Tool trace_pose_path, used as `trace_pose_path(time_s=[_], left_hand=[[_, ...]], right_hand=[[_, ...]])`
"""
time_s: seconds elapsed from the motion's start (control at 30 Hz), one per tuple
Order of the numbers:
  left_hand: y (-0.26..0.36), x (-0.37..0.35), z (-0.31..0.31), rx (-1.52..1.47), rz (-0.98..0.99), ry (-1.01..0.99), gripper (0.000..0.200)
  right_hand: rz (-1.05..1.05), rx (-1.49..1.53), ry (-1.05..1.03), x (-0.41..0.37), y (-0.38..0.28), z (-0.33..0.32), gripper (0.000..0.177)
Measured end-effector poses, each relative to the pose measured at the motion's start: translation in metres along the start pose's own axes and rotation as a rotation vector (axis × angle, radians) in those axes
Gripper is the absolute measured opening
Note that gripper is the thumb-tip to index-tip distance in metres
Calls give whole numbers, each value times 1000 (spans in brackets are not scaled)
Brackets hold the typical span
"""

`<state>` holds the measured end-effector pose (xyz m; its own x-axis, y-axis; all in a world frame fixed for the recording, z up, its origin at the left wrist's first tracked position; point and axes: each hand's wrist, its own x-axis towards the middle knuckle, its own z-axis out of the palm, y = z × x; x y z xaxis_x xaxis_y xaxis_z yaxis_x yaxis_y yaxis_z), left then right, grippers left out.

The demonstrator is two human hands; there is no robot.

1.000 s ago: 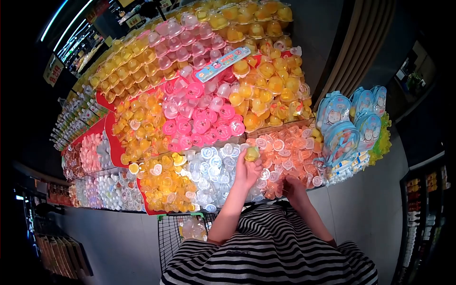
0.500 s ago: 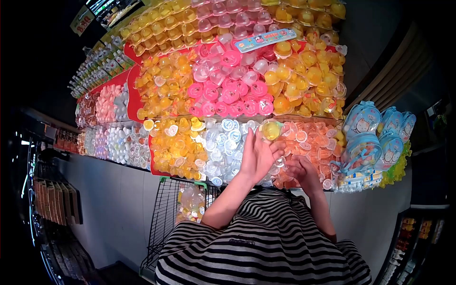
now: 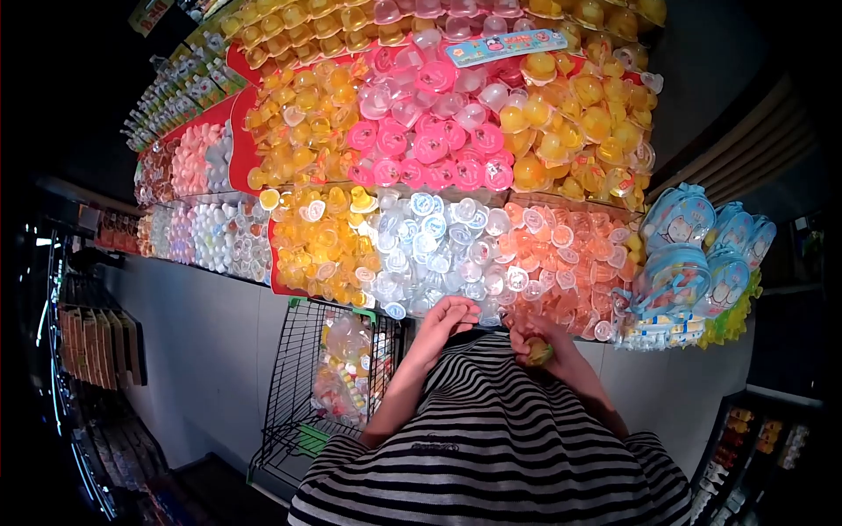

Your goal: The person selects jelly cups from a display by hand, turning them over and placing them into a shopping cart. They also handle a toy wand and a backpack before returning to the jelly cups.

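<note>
My right hand (image 3: 545,336) is closed around a small yellow-green jelly cup (image 3: 538,351), low in front of my striped shirt. Just left of it, my left hand (image 3: 449,321) has its fingers curled together at the front edge of the bins. Whether something thin or clear is between those fingers I cannot make out. Behind my hands lie heaps of jelly cups: clear ones (image 3: 434,254) in the middle, orange ones (image 3: 566,263) to the right and yellow ones (image 3: 320,254) to the left.
A shopping cart (image 3: 279,377) with a filled clear bag (image 3: 340,368) stands at my left. Pink-lidded cups (image 3: 431,145) and more yellow cups (image 3: 588,123) fill the upper tier. Blue cartoon backpack-shaped packs (image 3: 675,263) hang at the right end.
Both hands have come down and back toward my body. The yellow jelly cup, earlier raised in my left hand's fingers, is now in my right hand.
</note>
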<state>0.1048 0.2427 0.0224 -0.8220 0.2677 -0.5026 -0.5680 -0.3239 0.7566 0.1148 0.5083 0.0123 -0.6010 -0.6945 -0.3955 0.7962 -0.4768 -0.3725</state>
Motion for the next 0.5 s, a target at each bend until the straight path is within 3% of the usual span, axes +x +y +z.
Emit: trace_pose_path(time_s=[0.03, 0.13, 0.17, 0.27, 0.5], left_hand=[[-4, -2, 3, -15, -22, -3, 25], [-10, -1, 14, -76, -37, -54, 24], [-8, -2, 16, -66, -23, -62, 24], [-3, 3, 16, -21, 19, -69, 24], [9, 18, -6, 141, 175, 11, 20]], right_hand=[[32, 139, -6, 5, 5, -10, 30], [-92, 309, 254, 22, 6, -11, 27], [-108, 337, 439, 27, 1, -8, 26], [-181, 289, 314, 31, -16, -1, 34], [-223, 19, 366, 37, -21, -4, 39]])
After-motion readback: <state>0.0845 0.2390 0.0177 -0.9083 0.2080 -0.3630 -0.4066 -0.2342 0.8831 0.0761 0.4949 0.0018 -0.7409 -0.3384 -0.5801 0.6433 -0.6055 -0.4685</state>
